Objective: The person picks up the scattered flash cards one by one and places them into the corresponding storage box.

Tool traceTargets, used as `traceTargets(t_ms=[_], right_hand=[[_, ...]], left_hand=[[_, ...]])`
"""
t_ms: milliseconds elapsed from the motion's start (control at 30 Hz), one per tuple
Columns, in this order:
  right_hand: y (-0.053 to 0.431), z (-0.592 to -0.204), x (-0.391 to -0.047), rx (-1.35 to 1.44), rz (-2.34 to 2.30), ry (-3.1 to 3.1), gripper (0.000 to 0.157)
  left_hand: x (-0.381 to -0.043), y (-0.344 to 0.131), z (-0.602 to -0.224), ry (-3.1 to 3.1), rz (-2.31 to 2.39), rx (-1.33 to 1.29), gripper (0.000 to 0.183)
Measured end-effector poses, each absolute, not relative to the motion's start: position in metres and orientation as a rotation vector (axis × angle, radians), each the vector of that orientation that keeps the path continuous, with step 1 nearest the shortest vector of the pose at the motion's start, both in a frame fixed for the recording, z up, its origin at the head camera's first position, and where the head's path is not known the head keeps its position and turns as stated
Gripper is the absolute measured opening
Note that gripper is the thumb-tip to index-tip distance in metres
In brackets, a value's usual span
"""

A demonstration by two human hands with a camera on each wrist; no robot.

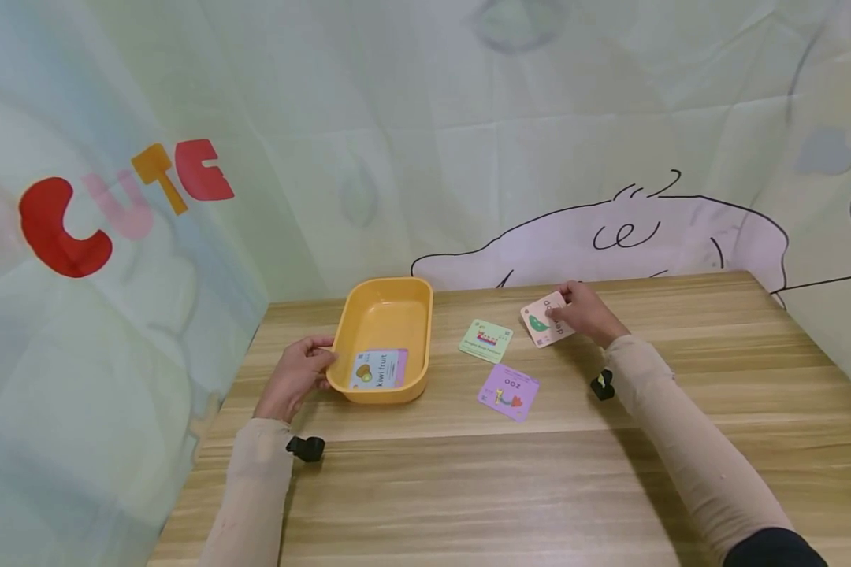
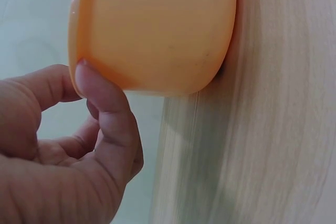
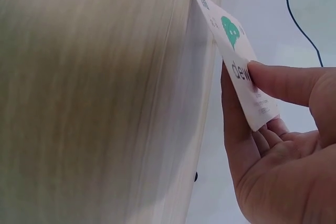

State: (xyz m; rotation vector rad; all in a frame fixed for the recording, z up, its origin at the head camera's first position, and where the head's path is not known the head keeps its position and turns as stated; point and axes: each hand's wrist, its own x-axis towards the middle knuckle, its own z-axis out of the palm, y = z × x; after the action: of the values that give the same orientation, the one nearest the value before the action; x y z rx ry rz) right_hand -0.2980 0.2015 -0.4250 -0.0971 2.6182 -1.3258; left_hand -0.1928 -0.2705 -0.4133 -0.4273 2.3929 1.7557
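My left hand (image 1: 300, 376) pinches the left rim of a yellow plastic tray (image 1: 425, 346); the left wrist view shows thumb and finger on either side of that rim (image 2: 73, 51). Inside the tray's near end lies a blue "kiwi fruit" card (image 1: 376, 370), with a purple edge peeking out beside it. At the right, my right hand (image 1: 587, 311) pinches a pale pink card (image 1: 541, 324) with a green leaf picture and "dew" lettering partly under the thumb. In the right wrist view this card (image 3: 231, 40) is tilted, thumb on its face and fingers behind.
Between tray and right hand, a green card with a boat picture (image 1: 485, 340) and a purple "zoo" card (image 1: 508, 391) lie flat on the wooden table (image 1: 425, 488). A printed cloth backdrop (image 1: 369, 181) hangs behind the table and along its left side.
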Motion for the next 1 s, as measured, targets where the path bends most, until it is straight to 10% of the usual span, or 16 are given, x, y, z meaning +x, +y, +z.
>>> traceTargets(t_ms=[1000], right_hand=[[0.2016, -0.4245, -0.2953, -0.133, -1.301, 2.622, 0.022]], left_hand=[[-0.1922, -0.2696, -0.4142, 2.393, 1.761, -0.410, 0.038]])
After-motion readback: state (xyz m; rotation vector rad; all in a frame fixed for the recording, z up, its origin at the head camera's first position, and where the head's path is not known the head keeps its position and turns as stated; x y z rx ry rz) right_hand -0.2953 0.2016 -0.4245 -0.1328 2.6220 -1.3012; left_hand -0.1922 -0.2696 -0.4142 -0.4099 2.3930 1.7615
